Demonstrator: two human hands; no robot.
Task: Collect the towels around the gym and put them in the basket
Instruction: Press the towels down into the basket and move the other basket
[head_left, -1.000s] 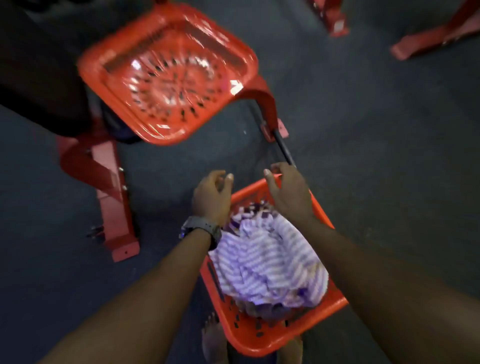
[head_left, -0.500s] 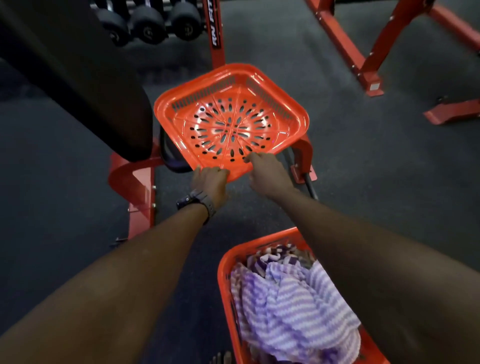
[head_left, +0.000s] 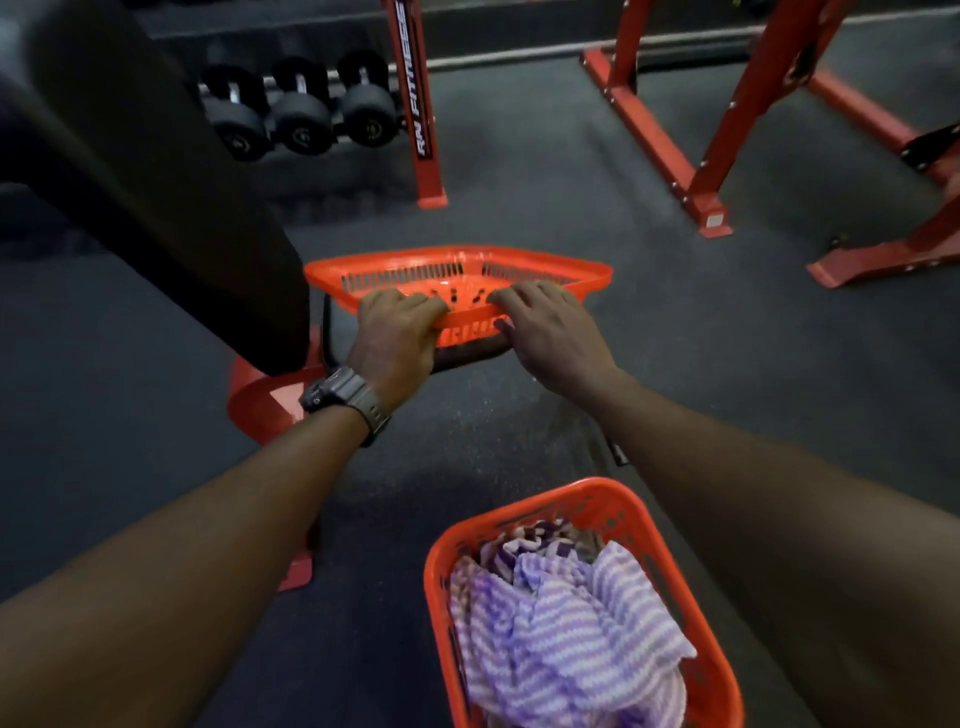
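An orange basket (head_left: 724, 670) stands on the floor at the bottom right, filled with purple-and-white striped towels (head_left: 561, 618). Ahead of it, a shallow orange perforated lid (head_left: 550, 267) rests on the bench seat. My left hand (head_left: 397, 332), with a watch on its wrist, grips the lid's near edge, fingers curled over the rim. My right hand (head_left: 545, 332) holds the same edge a little to the right, fingers over the rim and thumb below.
A black padded bench back (head_left: 156, 182) on a red frame (head_left: 265, 405) slants at the left. Dumbbells (head_left: 301, 111) sit on a rack behind it, beside a red upright (head_left: 415, 104). Red rack legs (head_left: 691, 145) spread at the right on the dark floor.
Both hands went from the basket of towels forward to the orange lid and took hold of its near edge. The lid now looks flatter as the camera lifted.
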